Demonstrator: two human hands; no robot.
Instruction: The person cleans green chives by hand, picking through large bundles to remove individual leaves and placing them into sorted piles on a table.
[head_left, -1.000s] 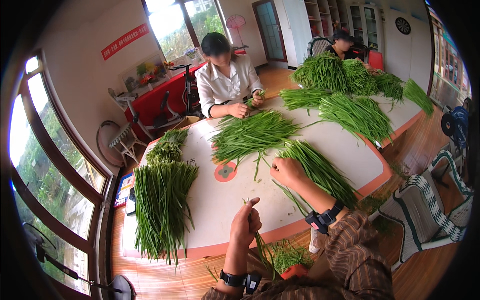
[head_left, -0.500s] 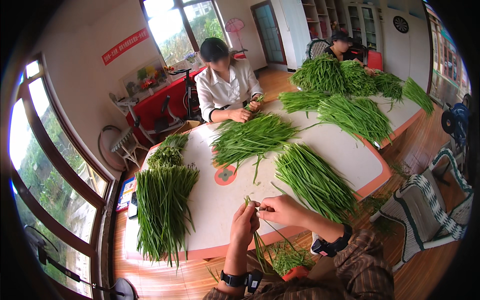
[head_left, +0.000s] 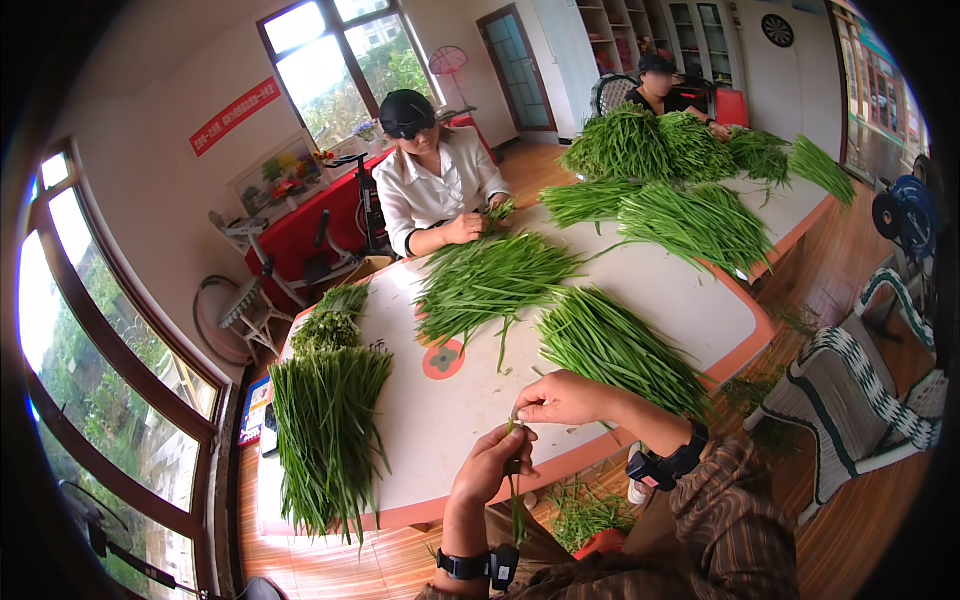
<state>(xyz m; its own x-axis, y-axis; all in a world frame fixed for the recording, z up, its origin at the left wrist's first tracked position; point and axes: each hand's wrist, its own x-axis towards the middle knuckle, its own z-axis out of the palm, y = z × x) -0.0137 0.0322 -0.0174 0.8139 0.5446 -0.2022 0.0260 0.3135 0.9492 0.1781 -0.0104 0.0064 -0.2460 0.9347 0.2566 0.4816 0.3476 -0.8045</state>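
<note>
Fingers of both hands, left hand (head_left: 490, 462) and right hand (head_left: 562, 397), pinching green stalk (head_left: 515, 490).

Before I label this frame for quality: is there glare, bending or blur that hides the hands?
Head view: the windows are blown out and the table edges bow toward the rim, with dark corners; the left hand and right hand pinching a green stalk stay sharp and evenly lit.

Bright room with wood floor and big windows

Arched window (head_left: 90, 390) runs along nine o'clock; another window (head_left: 340, 60) at twelve lets in daylight. Pale wall (head_left: 150, 110) carries a red banner (head_left: 233, 115). Glossy wood floor (head_left: 860, 520) at four o'clock holds a striped woven chair (head_left: 860, 400); shelves (head_left: 690, 35) stand at one o'clock.
</note>
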